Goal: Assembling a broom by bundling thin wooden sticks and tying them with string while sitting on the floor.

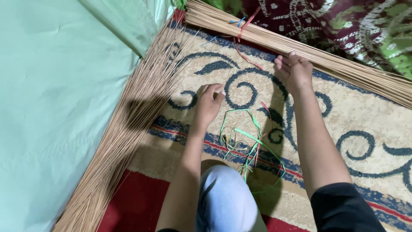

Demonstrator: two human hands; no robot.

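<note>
2 hands: both bare, over a patterned rug (369,129).
Left hand (209,103): frame centre, fingers curled loosely together, resting on the rug, clamped on nothing visible.
Right hand (295,71): upper centre, fingers together, tips touching a long stick bundle (343,66).
Loose sticks (128,124): fanned at left, beside green sheet (56,107).
Plastic strips (246,139): between the forearms.

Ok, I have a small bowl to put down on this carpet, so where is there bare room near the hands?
Bare carpet lies right of the right hand, below the long stick bundle. A smaller patch sits between the left hand and the loose sticks. It is crowded between the forearms, where green strips tangle.
</note>
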